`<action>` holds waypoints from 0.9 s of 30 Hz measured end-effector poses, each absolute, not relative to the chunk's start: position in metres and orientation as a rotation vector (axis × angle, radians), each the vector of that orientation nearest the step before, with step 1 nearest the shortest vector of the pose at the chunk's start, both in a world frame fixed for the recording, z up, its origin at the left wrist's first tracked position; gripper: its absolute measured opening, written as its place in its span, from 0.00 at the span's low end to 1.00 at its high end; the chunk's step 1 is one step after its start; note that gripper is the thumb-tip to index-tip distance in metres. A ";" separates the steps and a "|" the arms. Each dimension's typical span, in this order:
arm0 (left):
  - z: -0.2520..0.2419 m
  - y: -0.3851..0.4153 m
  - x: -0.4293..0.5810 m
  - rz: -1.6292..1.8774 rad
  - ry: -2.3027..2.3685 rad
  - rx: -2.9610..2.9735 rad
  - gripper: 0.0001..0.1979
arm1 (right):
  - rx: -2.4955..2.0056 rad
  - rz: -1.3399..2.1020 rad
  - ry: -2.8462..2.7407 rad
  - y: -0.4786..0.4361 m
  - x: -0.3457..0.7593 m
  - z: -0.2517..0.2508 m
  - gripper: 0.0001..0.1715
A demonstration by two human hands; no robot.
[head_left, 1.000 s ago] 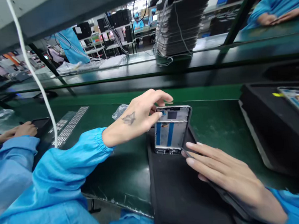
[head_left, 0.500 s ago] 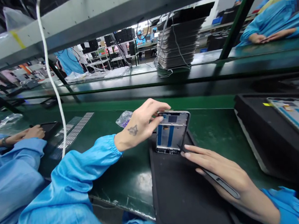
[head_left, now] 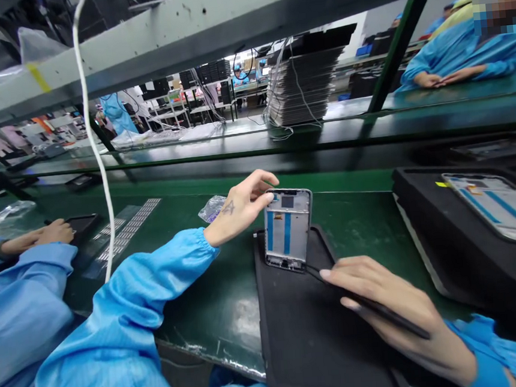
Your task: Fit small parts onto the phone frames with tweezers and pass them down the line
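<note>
My left hand point(head_left: 243, 207) pinches the upper left corner of a phone frame point(head_left: 298, 229). The frame stands nearly upright, its lower edge on a black foam tray point(head_left: 310, 327). Its inner side faces me, with two blue strips and small parts along the bottom. My right hand point(head_left: 389, 302) is closed round dark tweezers point(head_left: 381, 312). The tweezer tips reach the lower right corner of the frame; whether they touch it or grip anything, I cannot make out.
A second phone frame point(head_left: 503, 202) lies on stacked black trays point(head_left: 452, 249) at the right. Left of the frame are a clear plastic bag point(head_left: 213, 208) and sheets of small labels point(head_left: 130, 229). A white cable point(head_left: 94, 135) hangs at the left, near a co-worker's hand point(head_left: 56, 232).
The phone frame now faces me more squarely. The tweezers have turned in my right hand, and their tips have moved slightly down and left to the frame's lower corner.
</note>
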State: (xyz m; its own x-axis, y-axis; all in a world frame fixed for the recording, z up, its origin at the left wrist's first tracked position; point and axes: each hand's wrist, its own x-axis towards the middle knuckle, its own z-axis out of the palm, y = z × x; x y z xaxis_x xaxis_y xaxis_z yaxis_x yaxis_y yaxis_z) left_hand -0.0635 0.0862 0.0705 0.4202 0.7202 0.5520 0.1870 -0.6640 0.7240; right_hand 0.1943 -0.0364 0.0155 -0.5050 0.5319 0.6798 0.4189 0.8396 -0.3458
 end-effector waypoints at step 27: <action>0.020 0.091 -0.048 0.240 0.690 2.064 0.21 | -1.024 1.348 -1.256 -0.018 0.178 0.006 0.10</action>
